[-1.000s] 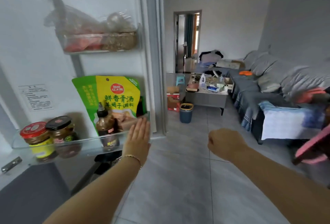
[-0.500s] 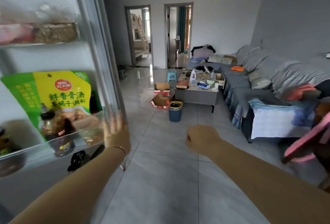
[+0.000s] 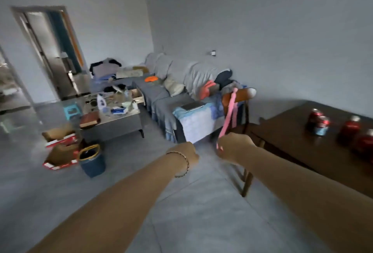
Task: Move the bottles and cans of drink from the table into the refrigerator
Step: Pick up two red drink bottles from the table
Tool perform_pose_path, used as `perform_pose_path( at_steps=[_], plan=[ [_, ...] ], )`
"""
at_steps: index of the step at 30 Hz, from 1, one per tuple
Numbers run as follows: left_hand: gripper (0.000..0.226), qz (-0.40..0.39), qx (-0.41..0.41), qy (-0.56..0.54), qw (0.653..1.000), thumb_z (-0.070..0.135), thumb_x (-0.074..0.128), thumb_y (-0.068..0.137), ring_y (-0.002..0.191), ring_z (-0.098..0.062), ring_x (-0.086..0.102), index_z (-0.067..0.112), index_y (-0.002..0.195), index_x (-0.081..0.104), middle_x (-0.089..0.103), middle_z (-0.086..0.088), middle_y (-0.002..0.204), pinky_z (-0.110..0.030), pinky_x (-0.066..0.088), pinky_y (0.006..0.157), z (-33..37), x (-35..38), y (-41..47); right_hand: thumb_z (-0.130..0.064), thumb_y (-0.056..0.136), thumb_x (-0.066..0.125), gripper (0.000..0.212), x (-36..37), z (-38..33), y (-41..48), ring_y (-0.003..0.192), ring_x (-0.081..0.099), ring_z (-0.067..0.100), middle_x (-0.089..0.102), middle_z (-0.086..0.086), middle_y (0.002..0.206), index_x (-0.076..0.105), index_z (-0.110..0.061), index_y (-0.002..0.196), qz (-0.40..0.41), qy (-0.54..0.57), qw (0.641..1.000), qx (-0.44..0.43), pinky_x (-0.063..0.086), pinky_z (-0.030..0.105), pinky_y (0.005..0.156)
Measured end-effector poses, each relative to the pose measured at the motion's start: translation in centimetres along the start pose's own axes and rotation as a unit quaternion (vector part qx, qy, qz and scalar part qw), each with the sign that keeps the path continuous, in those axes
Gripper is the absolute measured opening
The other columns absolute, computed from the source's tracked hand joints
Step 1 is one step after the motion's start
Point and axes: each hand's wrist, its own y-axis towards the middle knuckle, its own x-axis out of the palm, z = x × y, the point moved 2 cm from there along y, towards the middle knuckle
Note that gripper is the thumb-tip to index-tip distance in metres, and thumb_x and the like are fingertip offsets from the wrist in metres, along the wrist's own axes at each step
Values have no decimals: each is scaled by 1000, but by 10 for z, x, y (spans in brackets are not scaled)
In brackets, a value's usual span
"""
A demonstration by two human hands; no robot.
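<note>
1. Step in hand, as judged: the approach to the dark wooden table (image 3: pixel 292 141) to collect drinks. The refrigerator is out of view.
2. Location of task items: two red cans (image 3: pixel 319 122) stand upright, touching, on the table top. More red containers (image 3: pixel 350 129) stand beside them, too blurred to tell bottle from can.
3. Hand state: the left hand (image 3: pixel 188 154) and the right hand (image 3: pixel 235 147) are held forward over the tiled floor, well apart from the drinks. The fingers of both are curled under into fists, and nothing shows in either.
4. Next move calls for: a reach to the right, fingers uncurled, then wrapped round one can body.
5. Materials: the cans are smooth, rigid cylinders and probably slippery. The table top is glossy and reflects them.
6. Obstacle: a wooden chair (image 3: pixel 242 95) with a pink strap (image 3: pixel 230 111) hanging from its back stands just beside the table's near end.
</note>
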Motion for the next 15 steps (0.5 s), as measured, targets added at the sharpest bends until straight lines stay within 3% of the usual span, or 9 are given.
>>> perform_pose_path(
  at_steps=[6, 11, 15],
  plan=[
    [30, -3, 121, -18, 992, 29, 42, 95, 100, -29, 59, 9, 108, 60, 61, -10, 106, -37, 48, 86, 149, 22, 110, -22, 95, 43, 30, 22, 182, 11, 105, 60, 25, 62, 5, 112, 60, -12, 117, -55, 10, 986, 155, 50, 34, 84],
    [24, -26, 198, -6, 980, 26, 43, 94, 88, -26, 61, 11, 93, 61, 60, -6, 87, -38, 50, 83, 278, 45, 191, -27, 96, 40, 32, 41, 322, 7, 105, 59, 26, 60, 6, 115, 58, -13, 118, -70, 42, 960, 268, 48, 32, 82],
    [24, -43, 245, 11, 968, 28, 43, 95, 95, -23, 60, 14, 105, 60, 64, -5, 101, -35, 49, 83, 384, 61, 250, -28, 96, 41, 31, 58, 429, 5, 99, 61, 24, 62, 5, 109, 60, -14, 114, -81, 54, 934, 344, 46, 29, 72]
  ],
)
